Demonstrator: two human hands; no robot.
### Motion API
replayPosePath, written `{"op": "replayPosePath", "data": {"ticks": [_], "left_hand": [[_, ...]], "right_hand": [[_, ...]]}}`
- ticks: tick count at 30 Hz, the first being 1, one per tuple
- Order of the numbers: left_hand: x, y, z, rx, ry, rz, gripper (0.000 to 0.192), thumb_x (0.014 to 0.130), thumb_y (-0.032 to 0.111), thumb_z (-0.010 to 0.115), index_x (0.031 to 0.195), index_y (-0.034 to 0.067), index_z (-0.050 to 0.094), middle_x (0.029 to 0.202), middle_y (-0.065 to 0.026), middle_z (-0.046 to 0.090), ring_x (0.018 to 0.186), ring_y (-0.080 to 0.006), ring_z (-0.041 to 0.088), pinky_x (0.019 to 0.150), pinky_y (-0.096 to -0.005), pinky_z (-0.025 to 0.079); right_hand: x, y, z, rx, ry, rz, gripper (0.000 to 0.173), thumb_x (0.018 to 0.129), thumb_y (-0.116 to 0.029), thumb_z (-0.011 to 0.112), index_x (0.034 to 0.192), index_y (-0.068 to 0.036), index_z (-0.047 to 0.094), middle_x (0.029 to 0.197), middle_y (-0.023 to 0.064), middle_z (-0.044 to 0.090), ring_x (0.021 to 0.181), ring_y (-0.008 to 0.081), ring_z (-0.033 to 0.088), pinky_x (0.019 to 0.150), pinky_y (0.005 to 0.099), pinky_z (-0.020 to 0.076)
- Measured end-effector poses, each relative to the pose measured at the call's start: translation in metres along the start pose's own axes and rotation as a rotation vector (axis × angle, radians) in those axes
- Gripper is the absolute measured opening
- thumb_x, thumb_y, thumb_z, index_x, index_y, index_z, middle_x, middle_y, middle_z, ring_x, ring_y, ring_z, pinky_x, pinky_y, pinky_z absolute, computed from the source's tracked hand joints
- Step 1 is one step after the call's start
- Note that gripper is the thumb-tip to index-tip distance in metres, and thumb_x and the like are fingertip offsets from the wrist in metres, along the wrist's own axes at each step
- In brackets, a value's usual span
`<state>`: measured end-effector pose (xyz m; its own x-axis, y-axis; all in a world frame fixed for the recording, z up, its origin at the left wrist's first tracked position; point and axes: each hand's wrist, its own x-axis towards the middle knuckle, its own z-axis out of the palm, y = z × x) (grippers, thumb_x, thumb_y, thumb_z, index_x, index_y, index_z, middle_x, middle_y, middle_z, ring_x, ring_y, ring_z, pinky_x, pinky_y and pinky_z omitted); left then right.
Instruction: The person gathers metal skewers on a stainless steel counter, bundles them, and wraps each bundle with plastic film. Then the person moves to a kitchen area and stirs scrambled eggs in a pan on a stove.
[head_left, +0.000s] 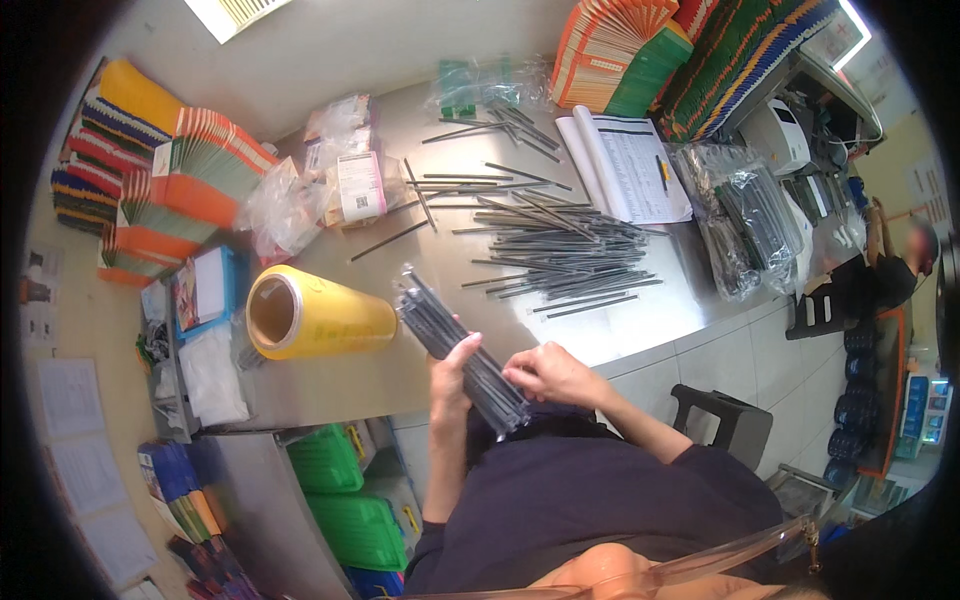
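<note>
A thick bundle of thin dark rods (491, 375), each apparently in a clear sleeve, slants in front of my body near the table's front edge. My left hand (450, 375) grips it from the left, with the thumb lying across the top. The curled fingers of my right hand (551, 373) pinch at the bundle's right side, toward its lower end; exactly what the fingertips hold is hidden. Beyond my hands, a loose pile of similar rods (570, 251) is spread on the shiny metal table (420, 281). A large yellow roll of film (337, 315) lies left of the bundle.
Plastic-bagged packs (352, 180) stand at the back left, near stacked orange-and-green boxes (199, 176). Printed sheets (630, 165) with a pen and bagged parts (750, 217) lie at right. A black stool (724, 420) stands below. Another person (862, 281) is at far right.
</note>
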<state>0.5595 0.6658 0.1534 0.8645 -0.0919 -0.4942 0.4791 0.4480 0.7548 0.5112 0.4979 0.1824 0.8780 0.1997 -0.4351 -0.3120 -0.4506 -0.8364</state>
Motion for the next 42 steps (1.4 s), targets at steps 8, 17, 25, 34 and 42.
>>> {"op": "replayPosePath", "data": {"ticks": [8,17,25,34,42], "left_hand": [[-0.017,-0.003,-0.018,-0.099,-0.142,-0.262,0.054,0.075,0.008,0.065,0.123,0.007,0.041,0.083,-0.0033,0.055,0.075,-0.0165,0.060,0.062,-0.0321,0.055],[0.016,-0.027,-0.014,-0.170,-0.106,-0.280,0.054,0.074,0.006,0.066,0.122,0.004,0.042,0.084,-0.0052,0.056,0.074,-0.0170,0.060,0.063,-0.0319,0.053],[0.013,-0.018,0.038,0.182,-0.227,-0.035,0.040,0.072,0.004,0.070,0.109,-0.001,0.059,0.098,-0.0091,0.063,0.081,-0.0144,0.061,0.074,-0.0300,0.050],[0.049,-0.007,0.053,0.101,-0.232,-0.084,0.027,0.076,0.003,0.067,0.102,0.000,0.061,0.090,-0.0053,0.064,0.082,-0.0125,0.061,0.072,-0.0272,0.050],[0.091,-0.017,0.082,-0.046,0.117,0.039,0.022,0.080,0.006,0.067,0.101,0.001,0.060,0.094,-0.0049,0.062,0.082,-0.0128,0.059,0.076,-0.0271,0.049]], "right_hand": [[0.037,0.147,-0.059,-0.718,0.595,-0.141,0.017,0.075,-0.017,0.065,0.091,-0.012,0.070,0.082,0.0065,0.063,0.077,0.0256,0.062,0.065,0.0365,0.0494],[0.066,0.173,-0.056,-0.842,0.443,-0.297,0.014,0.082,-0.016,0.054,0.079,-0.003,0.055,0.077,0.0136,0.053,0.077,0.0327,0.057,0.065,0.0425,0.0471],[0.058,0.020,-0.031,0.350,0.148,-0.139,0.023,0.093,-0.020,0.050,0.096,0.001,0.059,0.072,0.0063,0.057,0.064,0.0149,0.055,0.058,0.0306,0.0439],[0.081,-0.016,-0.076,-0.059,0.084,-0.303,0.022,0.089,-0.013,0.058,0.108,-0.002,0.063,0.078,0.0053,0.065,0.066,0.0113,0.062,0.059,0.0250,0.0519],[0.115,-0.014,-0.062,0.036,0.442,-0.064,0.027,0.085,-0.017,0.061,0.107,-0.001,0.065,0.079,0.0160,0.060,0.071,0.0286,0.061,0.065,0.0351,0.0482]]}}
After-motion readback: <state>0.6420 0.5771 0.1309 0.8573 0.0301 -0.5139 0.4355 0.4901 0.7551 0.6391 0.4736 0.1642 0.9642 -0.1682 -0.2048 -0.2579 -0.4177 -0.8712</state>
